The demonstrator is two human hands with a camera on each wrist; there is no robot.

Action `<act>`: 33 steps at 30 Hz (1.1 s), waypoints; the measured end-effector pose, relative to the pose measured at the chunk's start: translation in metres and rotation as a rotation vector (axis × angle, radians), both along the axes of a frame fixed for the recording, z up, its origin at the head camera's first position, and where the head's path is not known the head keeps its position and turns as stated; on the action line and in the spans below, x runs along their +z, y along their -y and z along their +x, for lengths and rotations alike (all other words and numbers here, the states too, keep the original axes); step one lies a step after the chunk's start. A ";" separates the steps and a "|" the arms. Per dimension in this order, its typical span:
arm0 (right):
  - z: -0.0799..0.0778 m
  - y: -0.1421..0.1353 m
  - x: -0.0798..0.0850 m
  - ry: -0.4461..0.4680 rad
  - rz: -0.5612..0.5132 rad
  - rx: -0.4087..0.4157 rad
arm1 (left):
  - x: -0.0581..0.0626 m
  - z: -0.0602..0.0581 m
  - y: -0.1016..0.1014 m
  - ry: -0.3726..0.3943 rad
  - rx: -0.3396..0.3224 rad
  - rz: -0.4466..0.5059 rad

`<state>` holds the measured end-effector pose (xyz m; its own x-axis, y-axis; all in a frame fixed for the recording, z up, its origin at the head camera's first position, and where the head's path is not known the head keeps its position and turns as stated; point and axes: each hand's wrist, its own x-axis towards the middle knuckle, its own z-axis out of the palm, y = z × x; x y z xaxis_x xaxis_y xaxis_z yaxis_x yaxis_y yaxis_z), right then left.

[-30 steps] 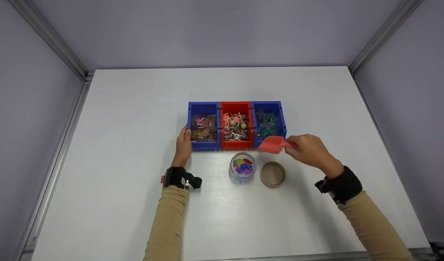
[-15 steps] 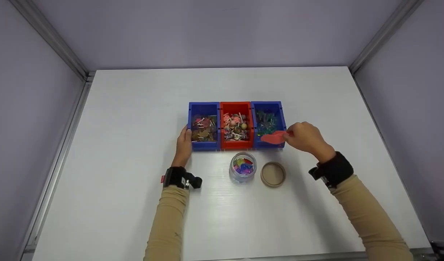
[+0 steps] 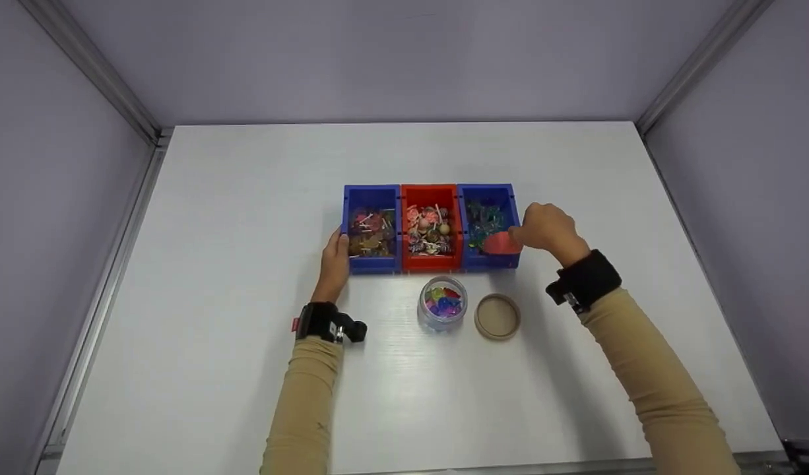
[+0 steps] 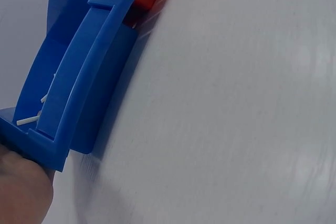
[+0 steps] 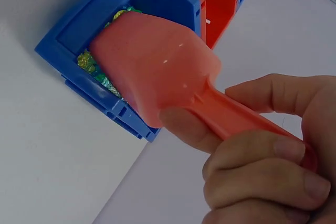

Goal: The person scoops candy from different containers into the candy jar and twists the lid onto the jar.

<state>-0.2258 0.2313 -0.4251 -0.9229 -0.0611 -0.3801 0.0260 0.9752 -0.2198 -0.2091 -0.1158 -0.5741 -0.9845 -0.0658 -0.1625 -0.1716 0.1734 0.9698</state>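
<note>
Three joined bins stand in a row: a left blue bin point(image 3: 372, 266), a middle red bin point(image 3: 431, 264) and a right blue bin point(image 3: 487, 262). My left hand point(image 3: 334, 267) rests along the outer side of the left blue bin, its fingertips hidden. In the right wrist view, my right hand point(image 5: 257, 177) grips the handle of a pinkish-red scoop point(image 5: 152, 56), fingers curled round it. The scoop's head is turned down into the right blue bin, over shiny green and teal wrapped pieces point(image 3: 485, 221). Its front edge is hidden among them.
Lollipops with white sticks point(image 3: 373, 231) lie in the left bin, and more lollipops point(image 3: 429, 231) in the red one. In front stand a clear jar point(image 3: 437, 323) of colourful pieces and a round tan lid point(image 3: 497, 318). Grey walls enclose the white table point(image 3: 246, 198).
My right hand has moved up and slightly left, tipping the scoop from in front of the right blue bin down into it. The left hand has stayed at the left bin.
</note>
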 end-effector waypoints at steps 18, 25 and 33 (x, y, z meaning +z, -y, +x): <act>-0.018 0.026 -0.002 0.135 0.136 -0.103 | -0.002 -0.002 0.000 0.026 -0.001 0.013; -0.020 0.032 -0.004 0.115 0.150 -0.101 | -0.001 -0.001 -0.001 0.042 -0.001 0.016; -0.020 0.035 -0.013 0.107 0.151 -0.122 | -0.002 -0.002 0.001 0.005 0.013 0.008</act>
